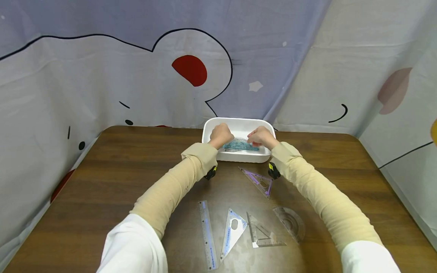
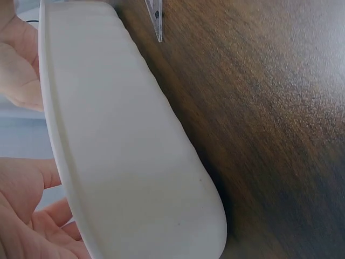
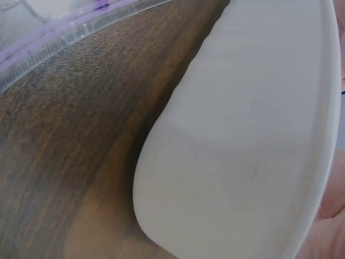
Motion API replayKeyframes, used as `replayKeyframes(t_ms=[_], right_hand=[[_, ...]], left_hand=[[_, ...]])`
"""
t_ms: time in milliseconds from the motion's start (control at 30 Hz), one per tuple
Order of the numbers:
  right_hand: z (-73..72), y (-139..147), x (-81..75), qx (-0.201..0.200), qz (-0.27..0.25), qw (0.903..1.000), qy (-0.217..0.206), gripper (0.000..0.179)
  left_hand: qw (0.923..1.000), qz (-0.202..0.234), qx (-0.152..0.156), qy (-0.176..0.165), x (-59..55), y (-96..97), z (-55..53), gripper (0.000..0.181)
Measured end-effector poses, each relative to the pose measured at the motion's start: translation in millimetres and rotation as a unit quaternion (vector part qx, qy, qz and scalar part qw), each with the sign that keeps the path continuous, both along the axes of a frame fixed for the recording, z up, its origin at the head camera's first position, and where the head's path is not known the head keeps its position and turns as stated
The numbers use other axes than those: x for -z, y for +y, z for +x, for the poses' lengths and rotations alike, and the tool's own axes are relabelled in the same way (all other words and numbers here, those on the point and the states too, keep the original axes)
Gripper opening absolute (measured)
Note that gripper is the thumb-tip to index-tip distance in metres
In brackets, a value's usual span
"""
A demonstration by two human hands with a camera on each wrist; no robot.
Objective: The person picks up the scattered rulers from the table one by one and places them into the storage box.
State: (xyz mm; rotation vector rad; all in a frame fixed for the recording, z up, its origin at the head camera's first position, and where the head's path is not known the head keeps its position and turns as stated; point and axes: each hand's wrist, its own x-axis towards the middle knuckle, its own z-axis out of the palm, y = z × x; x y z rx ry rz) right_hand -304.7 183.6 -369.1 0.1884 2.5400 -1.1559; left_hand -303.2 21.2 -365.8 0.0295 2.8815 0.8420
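Observation:
A white plastic tray [image 1: 244, 157] stands at the table's far edge. Inside lie teal see-through drawing tools [image 1: 239, 145], with a curved protractor shape showing among them. My left hand [image 1: 221, 135] reaches into the tray at the left end of the teal tools, its knuckles up and its fingertips hidden. In the left wrist view the tray rim covers the fingertips of my left hand [image 2: 27, 216]. My right hand [image 1: 261, 136] is over the right end of the teal tools, fingers pointing left and apart. Only a sliver of my right hand [image 3: 326, 226] shows past the rim in the right wrist view.
Just in front of the tray lies a purple-marked set square [image 1: 257, 180]. Nearer on the wooden table [image 1: 136, 170] are a clear blue-marked ruler [image 1: 208, 235], a blue-marked set square [image 1: 232, 231], a clear set square [image 1: 263, 233] and a clear protractor [image 1: 291, 223]. A printed curtain [image 1: 136, 76] hangs behind.

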Motion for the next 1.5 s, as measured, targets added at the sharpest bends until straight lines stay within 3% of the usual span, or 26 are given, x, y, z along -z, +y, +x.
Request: replayKeyframes(t_ms=[267, 333, 433, 567, 867, 1133, 1333, 1500], right_hand=[[-0.3, 1, 3.6, 0.01, 0.006, 0.9999, -0.002, 0.036], [0.7, 2, 4.5, 0.01, 0.001, 0.9999, -0.001, 0.036], [3.5, 3, 4.3, 0.004, -0.004, 1.0, 0.005, 0.036], [6.8, 7, 2.4, -0.003, 0.004, 0.9999, 0.015, 0.037], [16.6, 4, -12.8, 0.007, -0.04, 0.9986, 0.034, 0.046], [39.0, 14, -22.1, -0.012, -0.002, 0.9944, 0.105, 0.045], [58.2, 22, -28.3, -0.012, -0.062, 0.9903, 0.124, 0.043], [79.9, 28, -33.9, -0.017, -0.046, 0.9865, 0.157, 0.041]], left_hand=[[0.9995, 0.024, 0.02, -0.009, 4.4, -1.0, -3.0, 0.037], [0.9993, 0.031, 0.022, -0.005, 5.5, -1.7, -2.0, 0.032], [0.999, 0.036, 0.026, 0.009, 5.4, -2.9, 2.1, 0.01], [0.9981, 0.042, 0.04, 0.02, 2.4, -4.5, 7.7, 0.03], [0.995, 0.076, 0.058, 0.029, -6.6, -4.4, 12.6, 0.033], [0.9864, 0.121, 0.088, 0.068, -11.8, -13.2, 33.7, 0.03], [0.978, 0.155, 0.105, 0.093, -11.6, -20.4, 49.7, 0.026], [0.9679, 0.178, 0.138, 0.112, -14.2, -20.6, 64.3, 0.022]])
